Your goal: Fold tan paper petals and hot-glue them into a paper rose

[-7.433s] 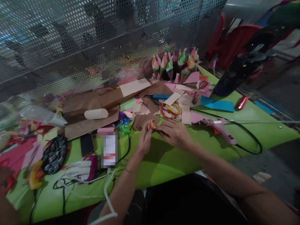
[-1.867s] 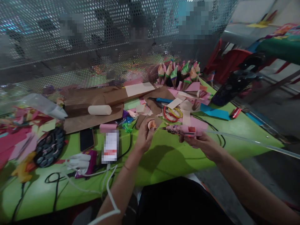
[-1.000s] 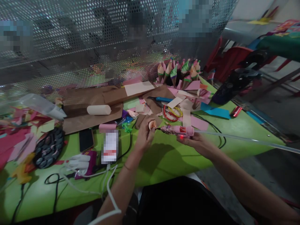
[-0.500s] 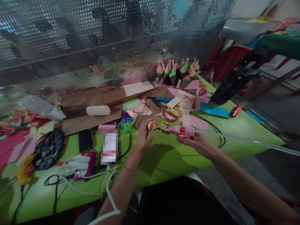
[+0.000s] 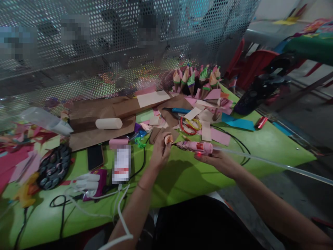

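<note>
A small peach paper swirl [image 5: 169,139] sits between the fingers of my left hand [image 5: 160,152], which is closed on it. My right hand [image 5: 217,159] is wrapped round a pink glue gun [image 5: 199,146] with a red light lit on its underside. The gun's dark nozzle points left and reaches the swirl, or very near it; whether they touch I cannot tell. A long clear glue stick [image 5: 273,164] runs out of the gun's back end to the right. Just beyond the gun lie scissors [image 5: 189,130] with red and yellow handles.
Several paper ice-cream cones [image 5: 191,83] stand at the back by the perforated metal screen [image 5: 104,45]. A dark bottle [image 5: 251,95] stands at the right. Brown paper [image 5: 85,133], a white roll [image 5: 108,123], phones [image 5: 95,157] and cables lie on the left of the green table [image 5: 179,187].
The glue gun and my right hand have shifted slightly left and down. My left hand stays almost in place, with the peach swirl still in it.
</note>
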Tool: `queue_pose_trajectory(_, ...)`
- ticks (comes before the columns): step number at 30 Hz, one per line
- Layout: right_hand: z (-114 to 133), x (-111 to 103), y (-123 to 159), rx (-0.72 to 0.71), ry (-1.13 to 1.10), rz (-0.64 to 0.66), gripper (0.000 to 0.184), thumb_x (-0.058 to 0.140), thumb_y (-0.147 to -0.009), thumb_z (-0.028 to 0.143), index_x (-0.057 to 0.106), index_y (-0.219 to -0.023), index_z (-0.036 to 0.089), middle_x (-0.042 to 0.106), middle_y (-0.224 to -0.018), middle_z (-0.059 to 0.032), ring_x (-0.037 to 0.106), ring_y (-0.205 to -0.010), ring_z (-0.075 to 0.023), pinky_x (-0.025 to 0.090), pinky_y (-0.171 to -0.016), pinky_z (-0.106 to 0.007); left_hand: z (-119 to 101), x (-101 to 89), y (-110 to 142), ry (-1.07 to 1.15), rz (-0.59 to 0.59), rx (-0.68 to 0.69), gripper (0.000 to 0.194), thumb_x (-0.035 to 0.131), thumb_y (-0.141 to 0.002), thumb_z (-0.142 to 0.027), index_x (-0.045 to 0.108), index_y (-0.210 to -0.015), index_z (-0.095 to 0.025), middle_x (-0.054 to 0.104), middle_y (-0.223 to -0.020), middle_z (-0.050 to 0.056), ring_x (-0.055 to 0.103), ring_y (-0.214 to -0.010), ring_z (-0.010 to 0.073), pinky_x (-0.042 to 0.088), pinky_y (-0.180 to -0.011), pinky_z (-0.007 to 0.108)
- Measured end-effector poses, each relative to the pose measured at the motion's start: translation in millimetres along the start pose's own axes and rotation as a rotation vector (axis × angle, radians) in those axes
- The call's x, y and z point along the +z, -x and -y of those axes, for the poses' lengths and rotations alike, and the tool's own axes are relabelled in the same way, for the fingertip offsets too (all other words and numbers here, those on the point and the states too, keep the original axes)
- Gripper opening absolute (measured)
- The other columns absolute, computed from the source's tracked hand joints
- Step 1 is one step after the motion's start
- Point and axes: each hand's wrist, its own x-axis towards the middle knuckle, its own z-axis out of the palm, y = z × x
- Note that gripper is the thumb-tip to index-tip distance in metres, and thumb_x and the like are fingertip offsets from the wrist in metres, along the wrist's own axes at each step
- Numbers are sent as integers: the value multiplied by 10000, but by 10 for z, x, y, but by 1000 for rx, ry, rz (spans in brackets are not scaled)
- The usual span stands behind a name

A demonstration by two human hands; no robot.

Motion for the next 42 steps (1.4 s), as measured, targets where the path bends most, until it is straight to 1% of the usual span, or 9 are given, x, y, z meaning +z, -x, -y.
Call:
queue_pose_trajectory(4,22,-3,10,19,-46,0,558,689,-771,665,735,-1130,240,727,-1187,-83,638,-1177,-316,451,-1093,-514,-19,-5,0,-4,-1,-8,374,356,-1003,-448,489,-1261,-213,616,-1156,83,587,-1063,195,461,-941,330)
queue_pose_trajectory(22,-27,-52,39,87,-18,-43,552,703,-748,661,747,-1103,241,737,-1157,-66,648,-1122,-301,481,-1040,-462,-11,2,9,50,-4,-87,370,371,-988,-455,498,-1248,-225,617,-1177,76,588,-1067,197,465,-953,343)
queue_pose_trajectory(24,-50,-119,60,112,15,-80,529,714,-730,662,760,-1037,233,755,-1047,-60,674,-997,-280,533,-930,-426,3,-2,9,58,-14,-102,380,365,-987,-470,495,-1248,-226,612,-1195,80,584,-1079,198,464,-961,348)
queue_pose_trajectory(26,-78,-219,93,140,37,-140,513,730,-694,676,761,-905,210,734,-830,-45,659,-766,-228,550,-712,-357,14,-5,6,68,-19,-97,397,361,-984,-493,492,-1248,-227,611,-1196,83,584,-1083,201,465,-966,355)
queue_pose_trajectory(29,-152,-416,160,180,17,-267,520,708,-707,693,719,-782,178,562,-553,1,480,-500,-137,374,-458,-273,14,-5,-1,82,-21,-90,420,355,-979,-525,491,-1249,-234,617,-1179,82,592,-1068,209,475,-954,368)
queue_pose_trajectory(32,-280,-630,229,259,37,-419,522,682,-745,691,626,-640,183,543,-514,-21,449,-477,-126,325,-450,-281,-4,-4,-1,84,-22,-101,415,357,-979,-528,496,-1250,-246,626,-1165,79,601,-1053,215,487,-939,382)
queue_pose_trajectory(34,-380,-758,267,292,93,-508,533,659,-759,697,539,-576,211,560,-505,-35,481,-479,-133,353,-475,-284,-13,-4,4,82,-28,-99,405,366,-982,-515,501,-1252,-246,630,-1167,81,602,-1056,217,491,-940,390)
queue_pose_trajectory(37,-486,-907,317,324,347,-524,508,596,-824,666,490,-575,236,548,-503,-31,485,-463,-145,329,-471,-292,-12,-2,13,76,-31,-90,401,369,-984,-500,505,-1259,-241,627,-1195,86,601,-1070,216,492,-941,393)
queue_pose_trajectory(42,-430,-1007,400,273,958,-553,353,615,-858,540,657,-700,227,652,-784,-97,569,-621,-207,333,-536,-325,4,13,17,104,-35,-87,418,363,-983,-524,504,-1252,-237,628,-1188,83,605,-1071,204,486,-949,372)
